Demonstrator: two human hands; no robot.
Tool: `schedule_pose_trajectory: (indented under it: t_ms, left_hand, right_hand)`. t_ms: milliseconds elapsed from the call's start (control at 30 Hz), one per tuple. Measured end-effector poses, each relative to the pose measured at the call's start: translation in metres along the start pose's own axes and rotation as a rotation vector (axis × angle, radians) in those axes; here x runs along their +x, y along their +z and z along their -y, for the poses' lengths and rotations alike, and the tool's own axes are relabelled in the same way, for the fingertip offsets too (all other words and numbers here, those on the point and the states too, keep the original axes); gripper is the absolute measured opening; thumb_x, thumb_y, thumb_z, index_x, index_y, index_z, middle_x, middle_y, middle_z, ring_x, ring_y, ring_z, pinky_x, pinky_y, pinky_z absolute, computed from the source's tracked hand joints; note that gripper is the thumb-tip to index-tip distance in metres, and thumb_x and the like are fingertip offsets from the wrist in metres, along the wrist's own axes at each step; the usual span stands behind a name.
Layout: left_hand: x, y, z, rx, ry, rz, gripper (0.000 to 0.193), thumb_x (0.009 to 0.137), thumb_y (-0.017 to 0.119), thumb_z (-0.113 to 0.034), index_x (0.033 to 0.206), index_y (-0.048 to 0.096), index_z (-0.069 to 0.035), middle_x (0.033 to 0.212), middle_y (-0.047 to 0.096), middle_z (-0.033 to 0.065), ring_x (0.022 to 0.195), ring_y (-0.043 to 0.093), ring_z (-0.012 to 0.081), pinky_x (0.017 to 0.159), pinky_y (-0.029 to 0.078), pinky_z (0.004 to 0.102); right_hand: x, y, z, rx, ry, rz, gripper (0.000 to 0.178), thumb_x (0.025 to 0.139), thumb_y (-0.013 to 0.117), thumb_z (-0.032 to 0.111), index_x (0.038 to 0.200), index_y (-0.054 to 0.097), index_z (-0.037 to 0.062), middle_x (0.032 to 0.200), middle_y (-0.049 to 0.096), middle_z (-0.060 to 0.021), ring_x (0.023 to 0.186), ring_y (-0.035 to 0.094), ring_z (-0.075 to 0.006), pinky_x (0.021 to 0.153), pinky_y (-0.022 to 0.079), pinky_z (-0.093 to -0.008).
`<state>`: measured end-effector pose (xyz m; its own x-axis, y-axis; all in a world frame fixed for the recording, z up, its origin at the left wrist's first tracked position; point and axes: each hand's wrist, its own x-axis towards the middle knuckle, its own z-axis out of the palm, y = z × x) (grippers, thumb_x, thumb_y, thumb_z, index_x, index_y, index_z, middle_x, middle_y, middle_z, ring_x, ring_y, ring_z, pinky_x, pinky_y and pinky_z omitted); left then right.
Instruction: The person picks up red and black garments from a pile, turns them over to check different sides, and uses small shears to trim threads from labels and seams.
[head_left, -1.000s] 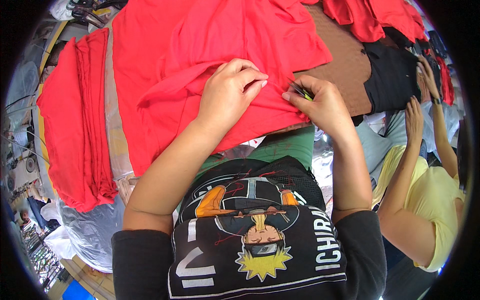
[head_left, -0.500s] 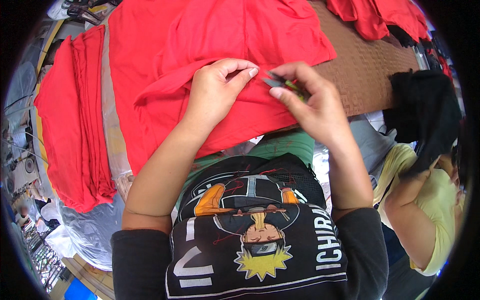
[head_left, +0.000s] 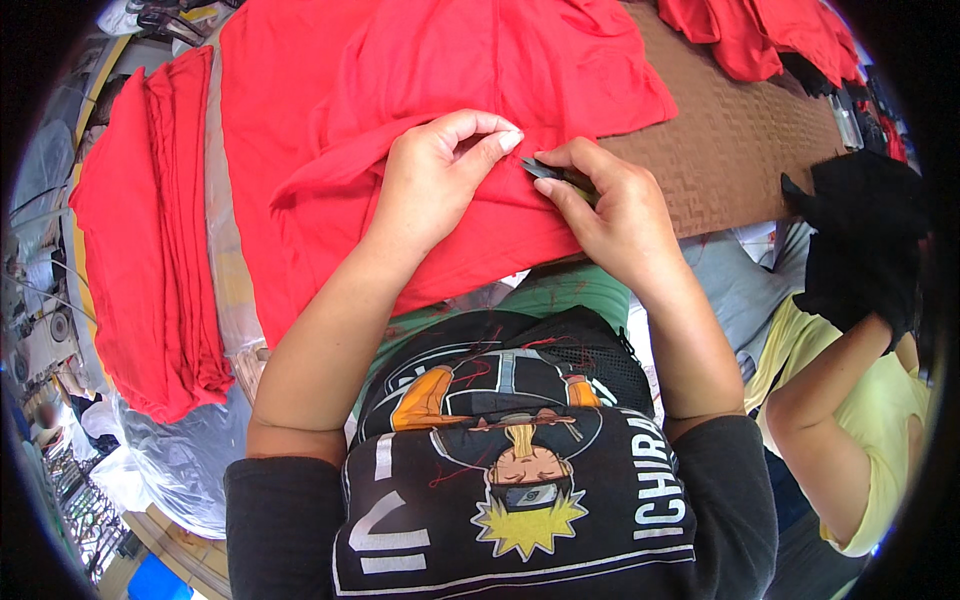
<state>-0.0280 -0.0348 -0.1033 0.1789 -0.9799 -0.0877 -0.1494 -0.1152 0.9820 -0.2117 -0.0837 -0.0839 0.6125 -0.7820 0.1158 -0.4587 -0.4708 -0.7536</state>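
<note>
Red fabric [head_left: 330, 90] lies spread in front of me, with a raised fold running beneath my left hand. Thumb and forefinger of my left hand [head_left: 440, 175] are pinched together just over this cloth; what is between the tips is too small to make out. Close by on the right, my right hand [head_left: 615, 205] is closed around a pair of thread snips [head_left: 545, 172]. Their dark blades point left toward the pinched fingertips, a short gap away. The snips' handle is mostly hidden in the palm.
A folded red stack [head_left: 150, 240] lies at the left. More red cloth [head_left: 720, 35] rests at the far right of the brown textured tabletop [head_left: 720, 150]. A co-worker in a yellow top [head_left: 870, 440] sits close on my right, handling black cloth [head_left: 860, 240]. Green fabric [head_left: 560, 295] shows under the near edge.
The snips have swung down slightly and their blades now point more squarely at my left fingertips. My left hand has barely moved. The co-worker's arm and black cloth have shifted.
</note>
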Motion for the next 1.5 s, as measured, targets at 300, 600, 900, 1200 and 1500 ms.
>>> schedule_pose_trajectory:
  t_ms: [300, 600, 900, 1200, 1500]
  left_hand:
    - [-0.008, -0.032, -0.032, -0.556, 0.432, 0.777, 0.036, 0.097, 0.053, -0.022, 0.069, 0.059, -0.001, 0.080, 0.063, 0.0117, 0.071, 0.057, 0.0149, 0.064, 0.045, 0.0289]
    - [-0.007, 0.012, -0.005, 0.543, 0.387, 0.058, 0.024, 0.077, 0.074, -0.012, 0.101, 0.070, -0.008, 0.107, 0.062, 0.0067, 0.094, 0.063, 0.0207, 0.082, 0.051, 0.0316]
    - [-0.005, -0.016, -0.032, 0.124, 0.428, 0.396, 0.013, 0.083, 0.070, -0.015, 0.084, 0.070, -0.002, 0.094, 0.066, 0.0087, 0.092, 0.064, 0.0206, 0.080, 0.051, 0.0341]
    - [-0.051, -0.059, -0.061, 0.082, 0.042, 0.672, 0.015, 0.085, 0.064, -0.006, 0.095, 0.069, 0.003, 0.108, 0.067, 0.0162, 0.104, 0.064, 0.0231, 0.092, 0.048, 0.0349]
    - [-0.068, -0.062, -0.041, 0.716, 0.428, -0.094, 0.025, 0.080, 0.070, -0.010, 0.105, 0.068, -0.007, 0.113, 0.063, 0.0086, 0.110, 0.058, 0.0252, 0.096, 0.043, 0.0360]
  right_hand:
    - [-0.001, -0.013, 0.001, -0.058, -0.055, -0.129, 0.015, 0.083, 0.067, 0.015, 0.094, 0.064, 0.0068, 0.086, 0.068, -0.0145, 0.079, 0.066, -0.0339, 0.067, 0.052, -0.0403]
    - [-0.003, -0.008, -0.017, 0.150, 0.108, -0.148, 0.017, 0.084, 0.067, 0.014, 0.095, 0.063, 0.0015, 0.084, 0.068, -0.0168, 0.080, 0.068, -0.0294, 0.070, 0.052, -0.0354]
    - [-0.004, -0.005, -0.032, 0.234, 0.088, -0.132, 0.020, 0.084, 0.069, 0.014, 0.097, 0.063, 0.0003, 0.086, 0.069, -0.0163, 0.082, 0.069, -0.0254, 0.073, 0.051, -0.0339]
    - [-0.004, -0.010, -0.033, 0.307, 0.139, -0.094, 0.025, 0.084, 0.070, 0.015, 0.105, 0.063, 0.0022, 0.091, 0.069, -0.0116, 0.087, 0.065, -0.0163, 0.080, 0.050, -0.0303]
    - [-0.004, -0.012, 0.026, 0.043, 0.042, 0.013, 0.037, 0.076, 0.078, 0.028, 0.098, 0.066, 0.0010, 0.087, 0.068, -0.0158, 0.078, 0.066, -0.0251, 0.071, 0.051, -0.0353]
